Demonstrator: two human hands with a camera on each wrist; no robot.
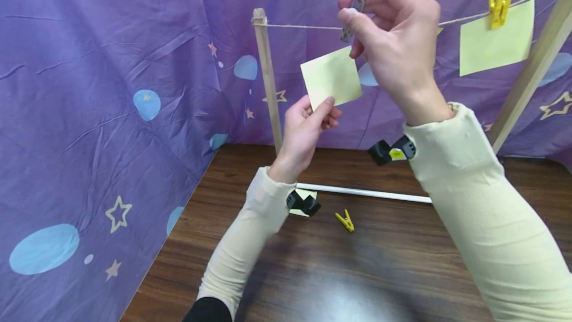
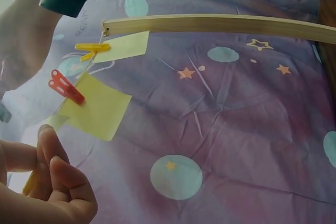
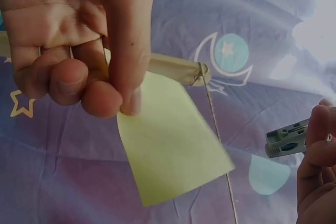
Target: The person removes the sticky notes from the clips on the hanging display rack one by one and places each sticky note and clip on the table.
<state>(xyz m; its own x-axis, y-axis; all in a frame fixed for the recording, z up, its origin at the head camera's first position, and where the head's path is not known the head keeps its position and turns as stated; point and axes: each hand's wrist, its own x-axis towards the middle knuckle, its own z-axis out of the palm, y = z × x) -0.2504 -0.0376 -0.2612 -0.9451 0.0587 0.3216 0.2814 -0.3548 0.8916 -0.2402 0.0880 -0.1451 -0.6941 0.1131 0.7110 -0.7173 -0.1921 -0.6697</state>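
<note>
In the head view my left hand [image 1: 306, 125] pinches a pale yellow square paper note [image 1: 332, 76] at its lower edge, thumb in front. The note is tilted just below the string [image 1: 304, 27]. My right hand [image 1: 397, 39] holds a grey clothespin [image 1: 357, 5] between thumb and fingers, its lower end at the string above the note's top corner. The right wrist view shows the clothespin [image 3: 287, 139] at the right, apart from the note [image 3: 173, 140], which overlaps the string there. Part of my left hand [image 2: 58, 182] fills the left wrist view's lower left.
A yellow clothespin [image 1: 500, 1] holds another note [image 1: 496, 39] on the string near the right wooden post [image 1: 532, 63]. A red clothespin [image 2: 67, 86] clips one more. The left post [image 1: 266, 73] stands behind. On the table lie a yellow clothespin [image 1: 346, 221] and a white rod [image 1: 364, 193].
</note>
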